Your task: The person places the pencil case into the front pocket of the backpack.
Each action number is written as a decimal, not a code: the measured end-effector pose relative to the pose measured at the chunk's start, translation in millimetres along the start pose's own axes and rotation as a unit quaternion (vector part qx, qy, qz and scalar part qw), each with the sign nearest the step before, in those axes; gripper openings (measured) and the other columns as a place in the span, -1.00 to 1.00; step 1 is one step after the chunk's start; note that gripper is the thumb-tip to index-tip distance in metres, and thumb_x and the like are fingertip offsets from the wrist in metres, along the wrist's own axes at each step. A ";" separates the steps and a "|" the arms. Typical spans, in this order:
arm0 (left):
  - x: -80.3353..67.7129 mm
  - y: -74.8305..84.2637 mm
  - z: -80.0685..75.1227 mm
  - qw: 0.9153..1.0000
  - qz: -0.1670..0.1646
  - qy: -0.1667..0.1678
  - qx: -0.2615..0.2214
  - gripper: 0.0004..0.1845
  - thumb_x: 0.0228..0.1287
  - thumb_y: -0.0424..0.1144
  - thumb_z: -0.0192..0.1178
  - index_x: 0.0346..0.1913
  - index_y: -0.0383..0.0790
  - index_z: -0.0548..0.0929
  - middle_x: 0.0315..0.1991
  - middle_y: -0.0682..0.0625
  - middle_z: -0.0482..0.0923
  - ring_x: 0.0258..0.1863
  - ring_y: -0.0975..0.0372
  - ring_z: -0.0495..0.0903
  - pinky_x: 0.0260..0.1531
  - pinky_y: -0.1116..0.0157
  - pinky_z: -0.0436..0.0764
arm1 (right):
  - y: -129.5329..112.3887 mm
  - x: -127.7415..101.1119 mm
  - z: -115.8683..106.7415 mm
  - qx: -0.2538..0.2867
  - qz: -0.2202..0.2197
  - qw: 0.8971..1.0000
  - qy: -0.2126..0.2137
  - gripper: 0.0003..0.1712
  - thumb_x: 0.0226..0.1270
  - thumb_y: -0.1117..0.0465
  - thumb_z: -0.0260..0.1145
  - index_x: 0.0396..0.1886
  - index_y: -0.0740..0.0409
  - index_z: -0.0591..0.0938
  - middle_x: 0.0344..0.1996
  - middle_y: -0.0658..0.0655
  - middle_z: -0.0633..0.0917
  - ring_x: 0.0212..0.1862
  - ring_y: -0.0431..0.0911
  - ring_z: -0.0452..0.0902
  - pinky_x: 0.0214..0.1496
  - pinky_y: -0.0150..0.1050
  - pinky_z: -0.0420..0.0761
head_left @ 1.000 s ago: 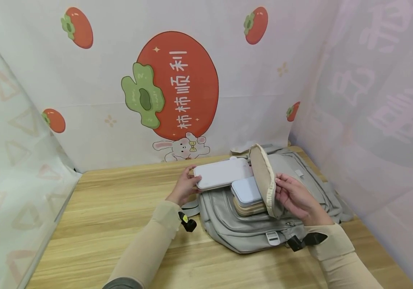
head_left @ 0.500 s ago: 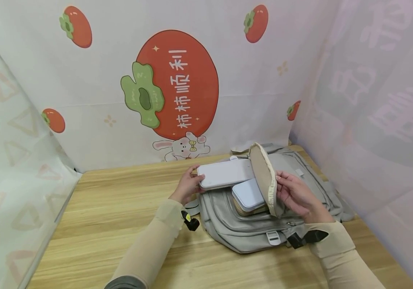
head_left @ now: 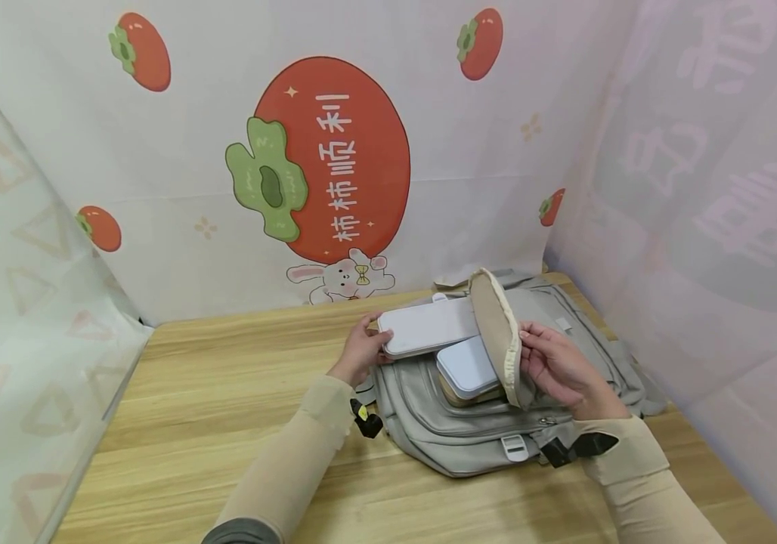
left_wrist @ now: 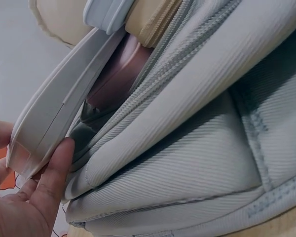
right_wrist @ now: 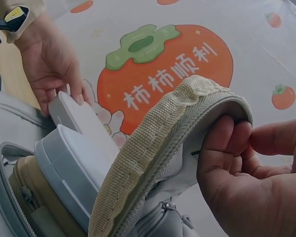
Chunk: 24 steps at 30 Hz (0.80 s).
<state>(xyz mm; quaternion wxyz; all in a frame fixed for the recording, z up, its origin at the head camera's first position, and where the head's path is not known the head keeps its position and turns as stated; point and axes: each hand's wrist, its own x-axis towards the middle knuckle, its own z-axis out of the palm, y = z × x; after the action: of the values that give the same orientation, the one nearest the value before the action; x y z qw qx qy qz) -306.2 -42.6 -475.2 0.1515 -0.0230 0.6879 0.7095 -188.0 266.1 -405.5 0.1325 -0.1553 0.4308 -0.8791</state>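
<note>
A grey backpack lies on the wooden table at the right. My left hand grips the near end of a flat white case, whose far end is inside the bag's mouth. The case shows edge-on in the left wrist view, held by my left hand. My right hand pinches the beige-lined flap and holds it upright; in the right wrist view my right hand pinches the flap. A pale blue box on a tan box sticks out of the opening.
Printed curtains close the table in: a persimmon banner at the back, sheets at the left and right. Bare tabletop spreads left of and in front of the backpack. A white buckle sits on the bag's near side.
My left hand has pushed the white case a little to the right, deeper into the backpack. My right hand keeps the flap held up in the same place.
</note>
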 end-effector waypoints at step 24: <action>-1.4 8.1 -6.1 1.000 -0.006 -0.003 0.023 -0.37 0.52 -0.41 0.18 0.57 -0.19 0.30 0.09 -0.31 0.48 -0.30 0.10 0.63 -0.36 0.19 0.75 | -1.6 -4.1 -4.4 -0.044 -0.016 0.999 0.005 -0.66 0.69 0.46 -0.22 -0.03 0.31 0.54 -0.15 0.13 0.65 -0.08 -0.16 0.62 -0.03 -0.33 0.64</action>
<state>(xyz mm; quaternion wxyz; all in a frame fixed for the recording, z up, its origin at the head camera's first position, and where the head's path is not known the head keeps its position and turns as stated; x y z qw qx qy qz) -308.0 -48.9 -467.4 0.1583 -0.0217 0.7034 0.6926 -186.1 271.6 -407.5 0.1093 -0.1635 0.4670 -0.8621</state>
